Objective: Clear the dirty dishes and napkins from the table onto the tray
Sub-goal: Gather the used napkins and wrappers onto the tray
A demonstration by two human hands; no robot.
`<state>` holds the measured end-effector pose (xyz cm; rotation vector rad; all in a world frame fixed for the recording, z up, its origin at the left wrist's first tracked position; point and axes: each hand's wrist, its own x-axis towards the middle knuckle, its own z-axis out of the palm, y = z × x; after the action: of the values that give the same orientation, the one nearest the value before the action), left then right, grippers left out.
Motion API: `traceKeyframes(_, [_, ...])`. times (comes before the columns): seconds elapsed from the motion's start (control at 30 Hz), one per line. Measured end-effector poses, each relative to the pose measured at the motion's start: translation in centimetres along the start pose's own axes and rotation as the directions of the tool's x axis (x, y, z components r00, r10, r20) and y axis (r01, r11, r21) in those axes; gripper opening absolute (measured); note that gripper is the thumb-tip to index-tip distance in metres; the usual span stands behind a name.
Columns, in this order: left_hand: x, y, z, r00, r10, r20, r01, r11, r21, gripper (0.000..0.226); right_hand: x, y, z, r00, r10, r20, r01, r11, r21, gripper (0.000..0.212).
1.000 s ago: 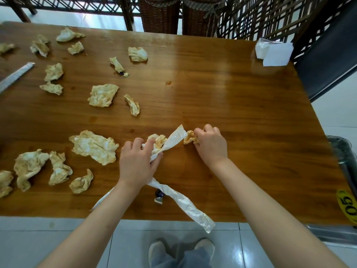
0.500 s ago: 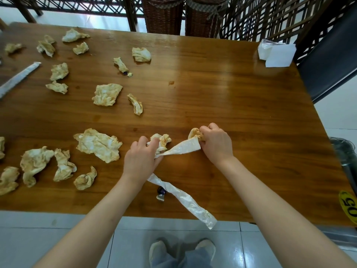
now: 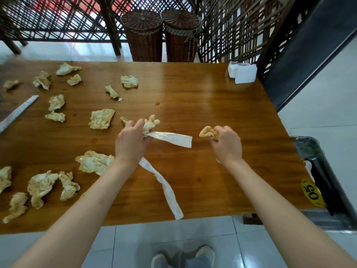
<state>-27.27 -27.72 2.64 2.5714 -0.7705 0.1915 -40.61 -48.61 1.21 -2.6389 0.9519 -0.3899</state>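
Fingers curled round stained napkin.

A yellow round sticker at the wooden table's near right corner reads "05".

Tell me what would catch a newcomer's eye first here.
Two hands at the table's middle: the left hand grips a stained napkin and a long white strip, and the right hand grips a crumpled wad. Stained napkins litter the table's left half.
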Motion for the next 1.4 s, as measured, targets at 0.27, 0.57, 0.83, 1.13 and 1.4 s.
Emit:
traceKeyframes(0.27, [3.0,2.4,-3.6,0.999,-0.037,-0.037,0.033,0.993,-0.118,0.028,-0.6,1.2,-4.9,0.989,0.124,-0.085,-0.12,0.991,0.059,0.021])
traceKeyframes(0.57, [5.5,5.8,-5.8,0.997,-0.033,-0.069,0.019,0.982,-0.19,0.026,-1.4,2.0,-6.8,0.984,0.158,-0.085,-0.151,0.985,0.08,0.014])
traceKeyframes(0.83, [6.6,9.8,-5.1,0.996,0.014,-0.083,-0.037,0.959,-0.281,0.018,-2.3,3.6,-9.4,0.979,0.168,-0.112,-0.162,0.985,0.063,0.016])
traceKeyframes(1.13, [5.8,18.8,-2.9,0.993,0.096,-0.072,-0.115,0.939,-0.325,0.017,-2.8,9.9,-12.6,0.966,0.214,-0.145,-0.206,0.976,0.062,0.016])
traceKeyframes(1.4, [5.3,30.1,0.0,0.992,0.114,-0.058,-0.127,0.92,-0.371,0.02,-2.5,19.3,-17.5,0.964,0.233,-0.123,-0.219,0.968,0.121,0.013])
